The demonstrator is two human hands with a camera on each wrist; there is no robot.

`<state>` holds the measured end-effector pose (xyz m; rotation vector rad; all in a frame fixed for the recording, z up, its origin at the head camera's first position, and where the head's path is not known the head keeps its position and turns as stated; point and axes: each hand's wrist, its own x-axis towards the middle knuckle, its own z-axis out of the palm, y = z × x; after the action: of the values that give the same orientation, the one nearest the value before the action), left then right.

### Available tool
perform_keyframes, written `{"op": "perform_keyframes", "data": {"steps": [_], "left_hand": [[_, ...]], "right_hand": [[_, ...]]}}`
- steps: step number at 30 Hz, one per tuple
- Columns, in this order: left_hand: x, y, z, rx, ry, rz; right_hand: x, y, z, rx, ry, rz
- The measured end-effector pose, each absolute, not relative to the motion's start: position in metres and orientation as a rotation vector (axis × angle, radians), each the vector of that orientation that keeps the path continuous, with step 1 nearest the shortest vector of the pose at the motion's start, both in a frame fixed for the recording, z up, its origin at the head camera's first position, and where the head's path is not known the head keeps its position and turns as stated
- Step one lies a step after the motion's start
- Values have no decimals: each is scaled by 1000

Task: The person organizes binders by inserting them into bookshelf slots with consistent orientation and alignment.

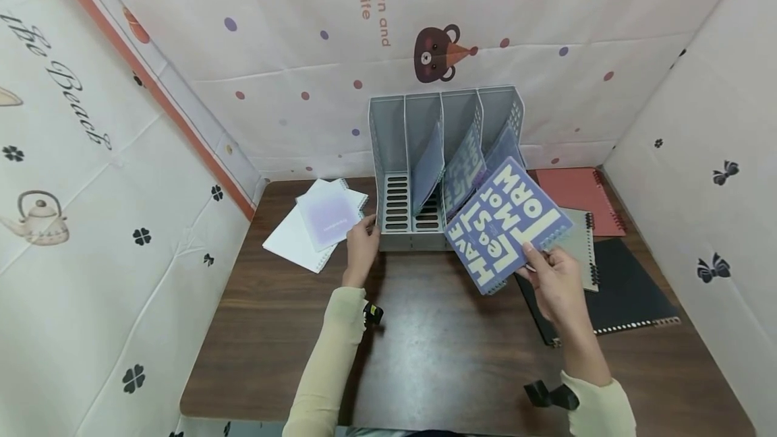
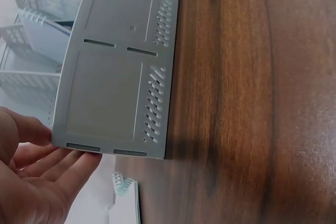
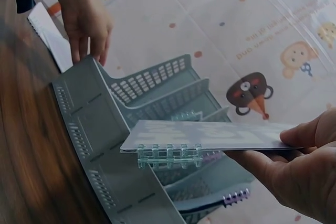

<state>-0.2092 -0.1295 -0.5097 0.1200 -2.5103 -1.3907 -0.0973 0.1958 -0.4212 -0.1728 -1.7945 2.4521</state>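
My right hand (image 1: pixel 555 282) pinches a blue spiral notebook (image 1: pixel 506 221) with white lettering between thumb and fingers. The notebook is tilted in front of the right side of a grey file organizer (image 1: pixel 413 242). In the right wrist view the notebook (image 3: pixel 205 134) appears nearly edge-on, its clear rings (image 3: pixel 169 156) toward the organizer. At the organizer's front left corner, my left hand (image 1: pixel 362 246) grips the edge, thumb on one side and fingers on the other, as the left wrist view shows. Blue notebooks (image 1: pixel 429 170) lean in the second, third and rightmost compartments.
White spiral notebooks (image 1: pixel 291 238) and a lilac-covered one (image 1: pixel 330 214) lie overlapping left of the organizer. On the right are a red notebook (image 1: pixel 577 194), a grey-beige one (image 1: pixel 579 241) and a large black one (image 1: pixel 631 288). A patterned cloth wall (image 1: pixel 291 127) stands behind the wooden table (image 1: pixel 261 349).
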Motion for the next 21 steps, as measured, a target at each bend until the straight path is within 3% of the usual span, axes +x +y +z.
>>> {"op": "perform_keyframes", "data": {"steps": [11,21], "left_hand": [[-213,-132,-508,206,-2522,-1424],[-213,-133,-508,205,-2499,-1409]], "right_hand": [[-125,165,-418,-297,-1817,2419],[-151,125,-422,-149,-1754,2479]]}}
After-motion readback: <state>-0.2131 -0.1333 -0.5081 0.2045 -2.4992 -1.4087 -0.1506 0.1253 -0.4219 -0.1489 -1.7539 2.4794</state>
